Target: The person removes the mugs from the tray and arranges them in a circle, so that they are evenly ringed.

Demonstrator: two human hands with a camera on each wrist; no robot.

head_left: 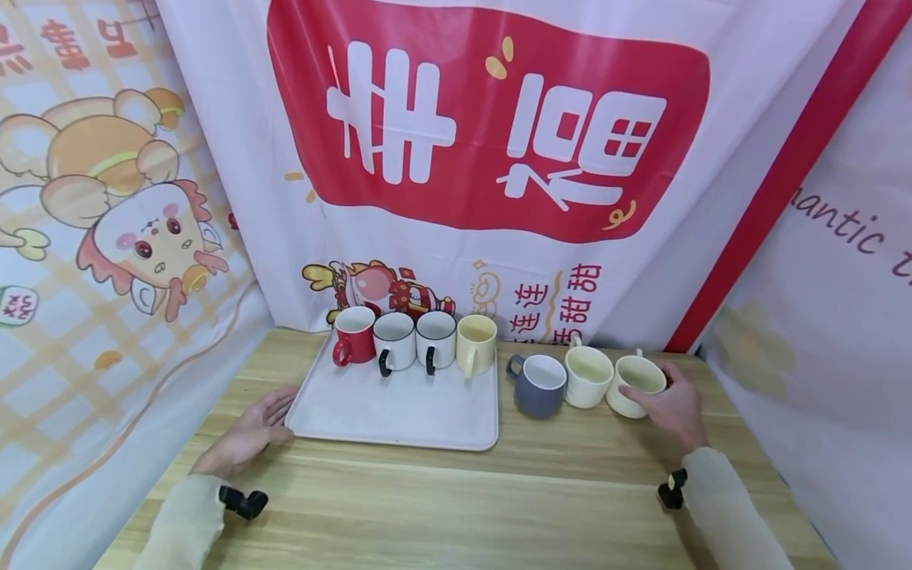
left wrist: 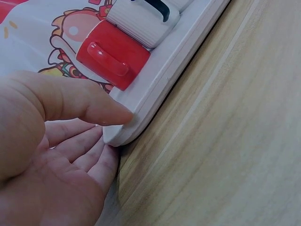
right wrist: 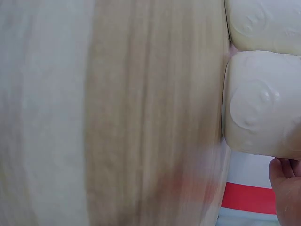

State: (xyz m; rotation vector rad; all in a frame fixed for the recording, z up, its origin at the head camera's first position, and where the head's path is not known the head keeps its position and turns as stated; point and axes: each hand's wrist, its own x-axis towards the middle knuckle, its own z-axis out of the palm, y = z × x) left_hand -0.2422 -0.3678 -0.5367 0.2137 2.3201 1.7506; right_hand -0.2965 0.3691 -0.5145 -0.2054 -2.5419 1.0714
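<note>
At the far right of the row, my right hand [head_left: 675, 402] holds a cream mug [head_left: 636, 385] around its right side, thumb at the front near the rim. The right wrist view shows a raised pattern on this mug [right wrist: 263, 106], with fingertips at its side. My left hand [head_left: 251, 431] touches the front left corner of a white tray [head_left: 392, 410], fingers fairly straight along its side. In the left wrist view the thumb [left wrist: 101, 101] lies over the tray's rim [left wrist: 136, 125]. On the tray stand a red mug [head_left: 354, 336], two white mugs with black handles [head_left: 416, 342] and a pale yellow mug [head_left: 476, 346].
Left of the held mug stand another cream mug [head_left: 587, 378] and a grey-blue mug [head_left: 539, 388], both upright on the wooden table [head_left: 456, 507]. A printed cloth [head_left: 492, 119] hangs right behind the table, and patterned cloths close in both sides.
</note>
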